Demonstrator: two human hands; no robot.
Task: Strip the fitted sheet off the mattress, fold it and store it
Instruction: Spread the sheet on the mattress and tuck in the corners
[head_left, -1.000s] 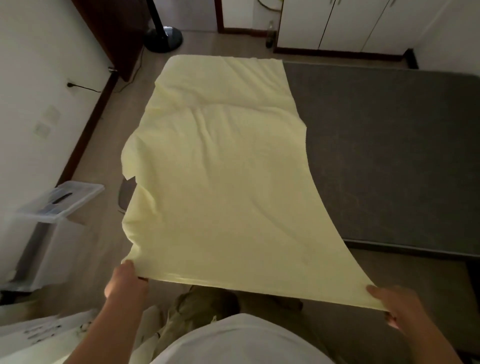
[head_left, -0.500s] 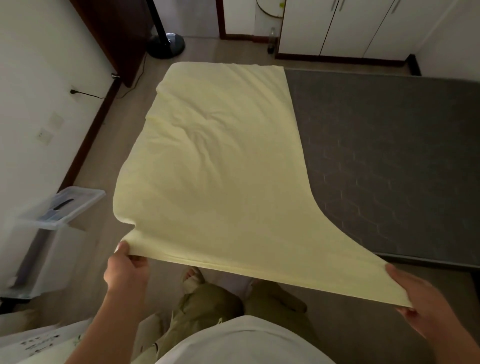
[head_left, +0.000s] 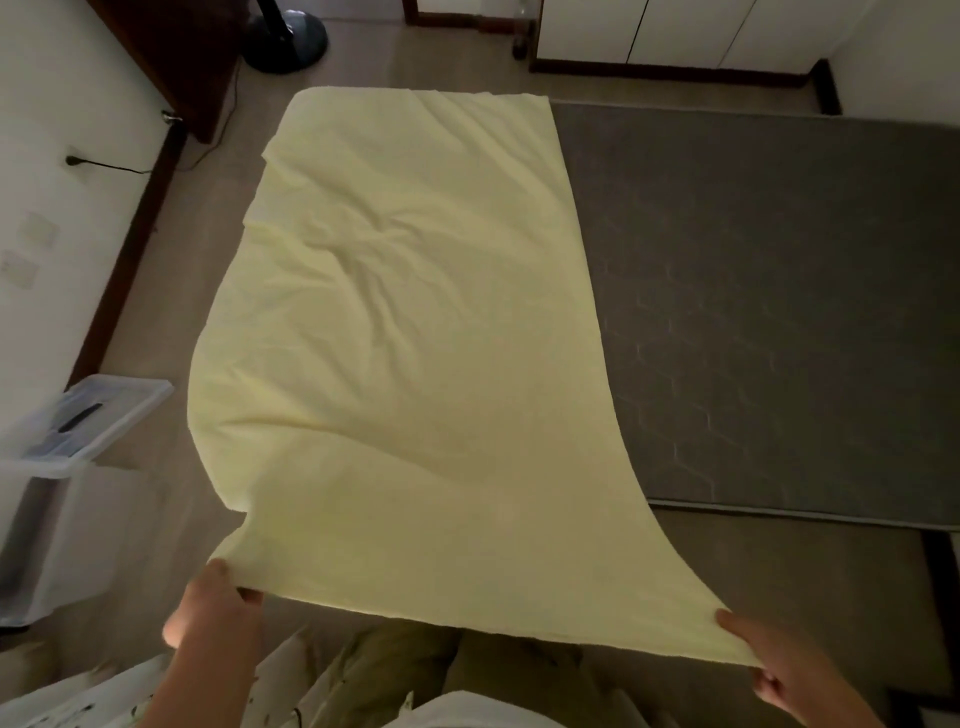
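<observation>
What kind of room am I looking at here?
Most likely a bedroom: a bare grey mattress with a yellow sheet lying partly over it, and white wardrobe doors along the far wall.

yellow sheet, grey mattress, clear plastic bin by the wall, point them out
yellow sheet (head_left: 415, 338): head view, middle of its wrinkled top
grey mattress (head_left: 779, 286): head view, bare quilted top
clear plastic bin (head_left: 119, 410): head view, its lid
</observation>
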